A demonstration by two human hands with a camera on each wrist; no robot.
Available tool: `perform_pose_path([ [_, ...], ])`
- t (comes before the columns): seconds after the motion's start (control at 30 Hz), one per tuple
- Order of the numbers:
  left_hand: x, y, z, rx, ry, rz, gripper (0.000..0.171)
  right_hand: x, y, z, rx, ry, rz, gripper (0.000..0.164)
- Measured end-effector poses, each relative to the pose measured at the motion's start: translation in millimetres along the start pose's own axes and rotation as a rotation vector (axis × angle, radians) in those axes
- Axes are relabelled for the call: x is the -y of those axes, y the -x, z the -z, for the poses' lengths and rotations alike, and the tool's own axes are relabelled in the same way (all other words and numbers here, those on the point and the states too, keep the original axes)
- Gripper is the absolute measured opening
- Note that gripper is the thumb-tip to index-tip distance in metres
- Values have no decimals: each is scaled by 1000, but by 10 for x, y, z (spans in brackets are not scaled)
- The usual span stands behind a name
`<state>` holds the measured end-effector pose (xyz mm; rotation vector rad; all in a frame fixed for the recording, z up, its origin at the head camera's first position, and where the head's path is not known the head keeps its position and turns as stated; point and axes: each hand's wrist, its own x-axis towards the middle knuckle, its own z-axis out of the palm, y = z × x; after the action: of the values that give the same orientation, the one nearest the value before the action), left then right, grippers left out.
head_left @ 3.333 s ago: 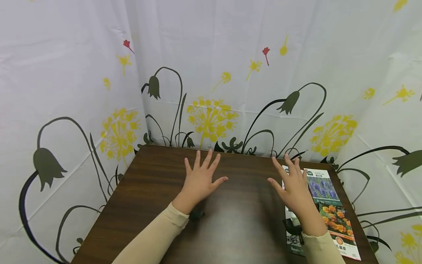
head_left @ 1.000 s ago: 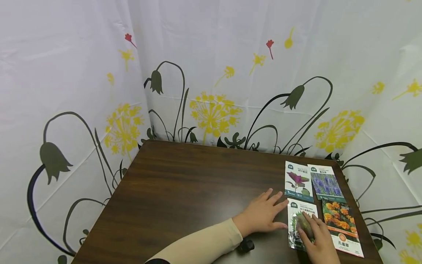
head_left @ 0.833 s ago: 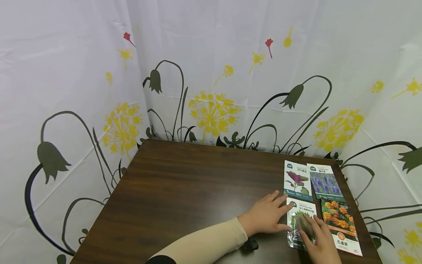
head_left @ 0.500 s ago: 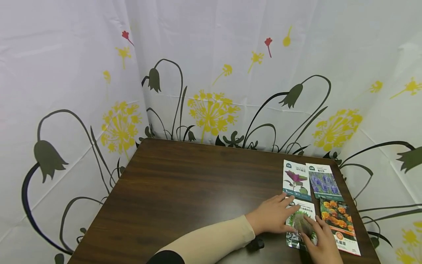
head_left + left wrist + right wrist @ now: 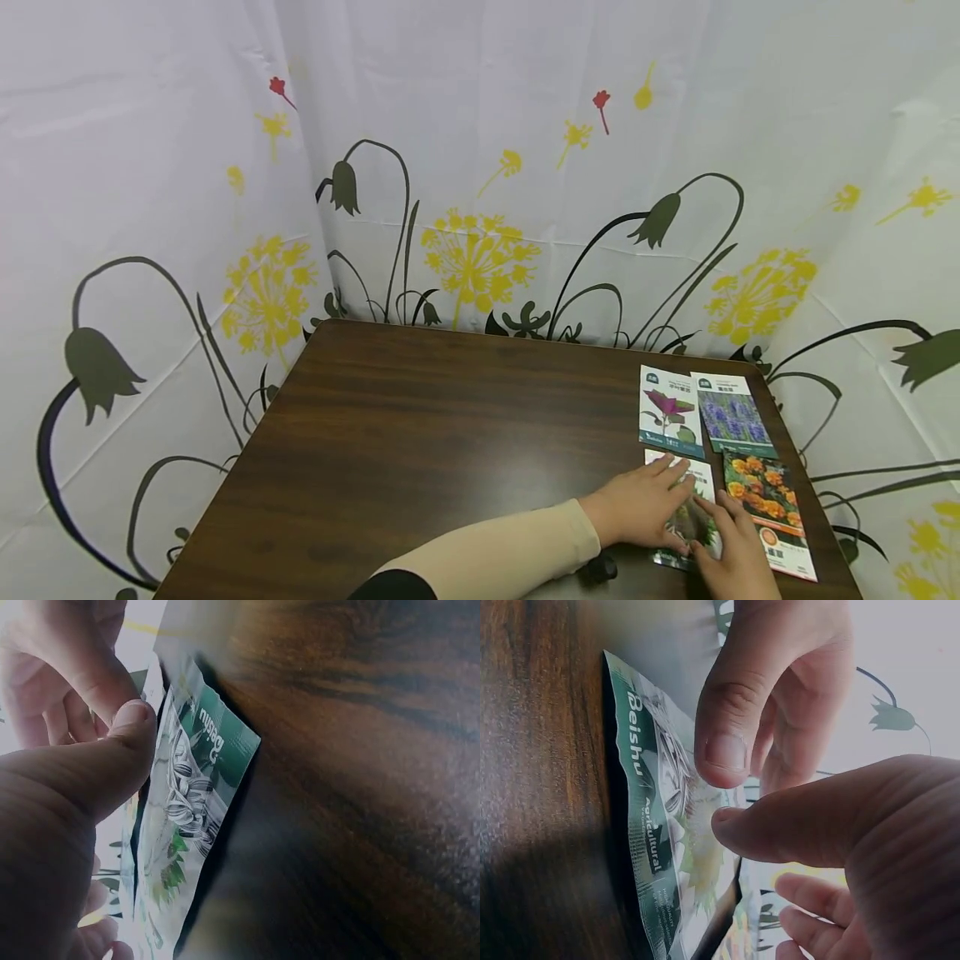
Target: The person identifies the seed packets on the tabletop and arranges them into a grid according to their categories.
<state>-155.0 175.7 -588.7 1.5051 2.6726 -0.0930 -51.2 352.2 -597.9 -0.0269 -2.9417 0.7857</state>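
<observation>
In the head view my left hand [image 5: 643, 504] lies across a white seed packet [image 5: 704, 478] with green leaves printed on it, fingers spread over its upper part. From the right, my right hand [image 5: 735, 557] reaches the same packet, its fingers at the right edge. Both wrist views show the two thumbs close together just over or on the packet; firm contact is hard to tell. A green band with white lettering and printed striped seeds shows on the packet [image 5: 196, 787] in the left wrist view. The left hand covers much of its front.
Around it lie a purple-flower packet [image 5: 670, 414], a blue-flower packet [image 5: 735, 418] and an orange-flower packet [image 5: 763, 492]. They sit near the right edge of the brown table [image 5: 420, 433]. A flower-print curtain [image 5: 480, 100] hangs behind. A small black object [image 5: 597, 569] shows beneath the left wrist.
Both hands came down from above the table to the near-left packet. Over the last second my left hand slid right onto it, while the right hand stayed almost still.
</observation>
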Motion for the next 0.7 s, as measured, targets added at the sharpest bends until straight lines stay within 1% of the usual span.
perform_pose_path([
  [0.07,3,-16,-41,-10,-18,2,105,-14,-2,0,22,-7,-20,70],
  [0.13,10,-18,-81,-5,-34,7,104,-25,-4,-21,54,-14,-42,72],
  [0.2,8,-9,-121,3,-43,17,102,-31,-3,-58,111,-30,-68,71],
  [0.27,6,11,-117,16,-64,22,101,-37,-3,-102,162,-35,-79,70],
  [0.33,-16,24,-79,26,-81,32,101,-36,-8,-132,197,-33,-81,68],
  [0.47,-92,31,19,43,-114,84,103,2,-45,-156,179,-3,-56,61],
  [0.5,-114,37,30,48,-120,97,103,24,-59,-160,186,2,-60,60],
  [0.6,-178,55,46,56,-145,113,99,82,-91,-184,213,18,-67,64],
  [0.7,-215,57,54,69,-165,101,94,142,-101,-194,232,38,-79,70],
])
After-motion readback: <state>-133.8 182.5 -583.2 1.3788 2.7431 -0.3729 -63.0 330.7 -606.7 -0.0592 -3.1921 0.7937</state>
